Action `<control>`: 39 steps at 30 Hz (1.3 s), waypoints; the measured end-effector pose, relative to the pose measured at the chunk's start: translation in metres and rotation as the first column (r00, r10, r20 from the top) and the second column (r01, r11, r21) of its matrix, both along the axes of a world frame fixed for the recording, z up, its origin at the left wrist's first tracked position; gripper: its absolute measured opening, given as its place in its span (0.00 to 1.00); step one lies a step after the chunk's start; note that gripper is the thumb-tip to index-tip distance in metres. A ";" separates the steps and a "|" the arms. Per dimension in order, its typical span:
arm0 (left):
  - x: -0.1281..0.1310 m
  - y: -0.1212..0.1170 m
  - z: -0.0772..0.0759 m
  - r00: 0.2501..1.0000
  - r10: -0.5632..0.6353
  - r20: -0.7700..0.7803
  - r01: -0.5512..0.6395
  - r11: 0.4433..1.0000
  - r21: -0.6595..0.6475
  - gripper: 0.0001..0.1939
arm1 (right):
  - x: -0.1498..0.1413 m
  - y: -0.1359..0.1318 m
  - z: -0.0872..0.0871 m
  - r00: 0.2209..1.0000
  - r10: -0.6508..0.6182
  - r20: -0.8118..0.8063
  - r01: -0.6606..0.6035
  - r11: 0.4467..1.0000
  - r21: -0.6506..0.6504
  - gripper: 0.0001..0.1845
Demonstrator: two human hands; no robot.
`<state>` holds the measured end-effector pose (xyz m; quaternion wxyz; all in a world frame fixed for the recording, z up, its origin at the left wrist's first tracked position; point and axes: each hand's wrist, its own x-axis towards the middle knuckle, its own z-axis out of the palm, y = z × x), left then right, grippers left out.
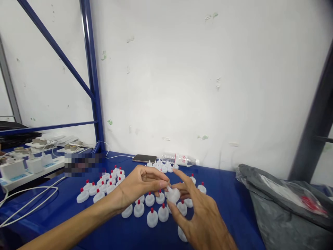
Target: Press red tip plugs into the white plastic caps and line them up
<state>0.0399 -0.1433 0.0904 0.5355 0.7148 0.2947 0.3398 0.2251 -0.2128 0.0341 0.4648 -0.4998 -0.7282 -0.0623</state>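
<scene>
My right hand [201, 211] holds a translucent white nozzle cap [173, 195] between thumb and fingers, tilted with its spout toward the left. My left hand [135, 185] is pinched right at that spout; whatever is between its fingertips is hidden. No red tip shows on the held cap. Under and around both hands stand several white nozzle caps with red tips [152, 218] on the blue table [109, 229]. Another group of red-tipped caps [103, 187] stands to the left. Behind my hands is a cluster of white caps without red tips [163, 169].
A phone [144, 158] on a white cable and a clear plastic bottle [179, 159] lie along the wall. Grey plastic bags [275, 205] cover the right side. At left are a power strip [47, 166] with chargers, loose cables [28, 189] and a blue rack post [91, 69].
</scene>
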 end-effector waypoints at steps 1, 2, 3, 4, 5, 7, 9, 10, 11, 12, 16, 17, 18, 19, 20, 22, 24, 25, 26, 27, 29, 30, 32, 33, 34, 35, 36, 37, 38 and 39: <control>0.000 -0.001 0.000 1.000 -0.016 -0.001 0.016 1.000 -0.001 0.14 | -0.001 0.000 0.000 1.000 0.002 -0.012 -0.003 1.000 -0.013 0.35; 0.000 -0.002 -0.001 1.000 -0.027 0.003 0.027 1.000 0.002 0.13 | -0.001 0.000 0.001 1.000 0.003 -0.021 -0.004 1.000 -0.020 0.35; 0.001 -0.002 -0.001 1.000 -0.029 0.005 0.029 1.000 0.011 0.13 | -0.001 0.000 0.002 1.000 0.003 -0.028 -0.004 1.000 -0.023 0.36; 0.002 -0.002 -0.001 1.000 -0.022 0.005 0.022 1.000 0.023 0.13 | -0.001 -0.001 0.003 0.999 0.003 -0.032 -0.003 1.000 -0.025 0.36; 0.002 -0.003 -0.002 1.000 -0.011 0.005 0.011 0.999 0.034 0.12 | -0.001 -0.001 0.004 0.999 0.006 -0.035 -0.007 1.000 -0.024 0.36; 0.003 -0.004 -0.003 1.000 0.010 0.003 -0.010 0.998 0.058 0.12 | -0.001 -0.001 0.004 0.999 0.033 -0.032 -0.034 0.999 -0.023 0.36; 0.001 -0.005 -0.003 0.999 0.031 -0.014 -0.030 0.997 0.074 0.12 | -0.001 -0.002 0.004 0.998 0.057 -0.016 -0.058 0.998 -0.034 0.36; -0.002 -0.005 -0.002 0.999 0.046 -0.023 -0.044 0.995 0.086 0.13 | -0.001 -0.003 0.003 0.998 0.061 -0.006 -0.061 0.997 -0.036 0.38; -0.007 -0.006 -0.002 0.997 0.068 -0.042 -0.063 0.992 0.105 0.13 | -0.001 -0.004 0.003 0.998 0.059 0.002 -0.059 0.998 -0.040 0.39; -0.013 -0.006 -0.001 0.992 0.103 -0.076 -0.092 0.986 0.136 0.13 | -0.001 -0.004 0.002 0.999 0.050 0.006 -0.050 0.998 -0.041 0.41; -0.052 -0.006 -0.001 0.881 0.336 -0.332 -0.190 0.896 0.402 0.12 | 0.003 -0.004 0.005 0.997 0.018 -0.071 -0.020 1.000 -0.015 0.34; -0.064 -0.006 -0.004 0.838 0.383 -0.388 -0.188 0.871 0.454 0.12 | 0.005 -0.004 0.007 0.995 0.015 -0.101 -0.016 1.000 -0.014 0.31; -0.075 -0.004 -0.008 0.798 0.403 -0.448 -0.178 0.868 0.464 0.12 | 0.006 -0.004 0.009 0.992 0.010 -0.129 -0.012 1.000 -0.012 0.29; -0.085 -0.003 -0.014 0.768 0.425 -0.479 -0.186 0.864 0.468 0.12 | 0.007 -0.004 0.011 0.989 0.003 -0.150 -0.006 1.000 -0.020 0.28; -0.095 -0.001 -0.021 0.739 0.439 -0.512 -0.191 0.864 0.465 0.11 | 0.008 -0.005 0.013 0.987 -0.004 -0.163 -0.001 1.000 -0.029 0.26; -0.109 0.004 -0.038 0.703 0.449 -0.552 -0.186 0.865 0.466 0.11 | 0.008 -0.006 0.015 0.985 -0.013 -0.172 0.006 0.999 -0.040 0.25; -0.117 0.010 -0.055 0.684 0.457 -0.569 -0.185 0.863 0.470 0.10 | 0.008 -0.008 0.016 0.986 -0.015 -0.167 0.010 0.999 -0.034 0.23; -0.119 0.013 -0.062 0.677 0.466 -0.569 -0.184 0.856 0.483 0.10 | 0.008 -0.008 0.016 0.987 -0.018 -0.161 0.013 0.999 -0.030 0.23; -0.119 0.015 -0.067 0.673 0.479 -0.563 -0.186 0.847 0.498 0.10 | 0.008 -0.008 0.016 0.988 -0.025 -0.155 0.020 0.999 -0.030 0.22; -0.119 0.017 -0.071 0.668 0.493 -0.558 -0.187 0.837 0.514 0.10 | 0.008 -0.008 0.016 0.988 -0.032 -0.149 0.028 0.999 -0.029 0.22; -0.116 0.018 -0.071 0.637 0.531 -0.559 -0.190 0.811 0.554 0.13 | 0.011 -0.009 0.015 0.990 -0.042 -0.135 0.039 0.999 -0.028 0.21; -0.114 0.017 -0.067 0.609 0.561 -0.561 -0.191 0.790 0.583 0.15 | 0.013 -0.009 0.016 0.991 -0.045 -0.130 0.041 0.999 -0.027 0.21; -0.108 0.012 -0.056 0.549 0.633 -0.546 -0.186 0.730 0.658 0.18 | 0.016 -0.010 0.017 0.991 -0.045 -0.126 0.043 0.999 -0.022 0.20; -0.105 0.009 -0.049 0.531 0.669 -0.520 -0.183 0.689 0.701 0.18 | 0.018 -0.011 0.018 0.990 -0.045 -0.132 0.044 0.999 -0.015 0.19; -0.100 0.007 -0.041 0.532 0.692 -0.488 -0.175 0.653 0.737 0.19 | 0.020 -0.012 0.019 0.988 -0.047 -0.145 0.046 0.999 -0.010 0.19; -0.095 0.008 -0.034 0.547 0.701 -0.457 -0.160 0.623 0.765 0.18 | 0.021 -0.013 0.021 0.986 -0.050 -0.162 0.051 0.999 -0.001 0.19; -0.089 0.010 -0.028 0.574 0.691 -0.440 -0.127 0.606 0.786 0.18 | 0.022 -0.013 0.022 0.983 -0.053 -0.178 0.054 0.999 0.005 0.18; -0.082 0.016 -0.022 0.604 0.666 -0.437 -0.079 0.596 0.799 0.17 | 0.023 -0.014 0.023 0.980 -0.056 -0.190 0.059 0.998 0.011 0.17; -0.074 0.024 -0.019 0.632 0.633 -0.448 -0.025 0.594 0.804 0.15 | 0.023 -0.015 0.024 0.978 -0.057 -0.198 0.062 0.998 0.020 0.17; -0.065 0.035 -0.017 0.645 0.605 -0.467 0.020 0.598 0.801 0.15 | 0.023 -0.015 0.024 0.978 -0.055 -0.200 0.062 0.998 0.029 0.16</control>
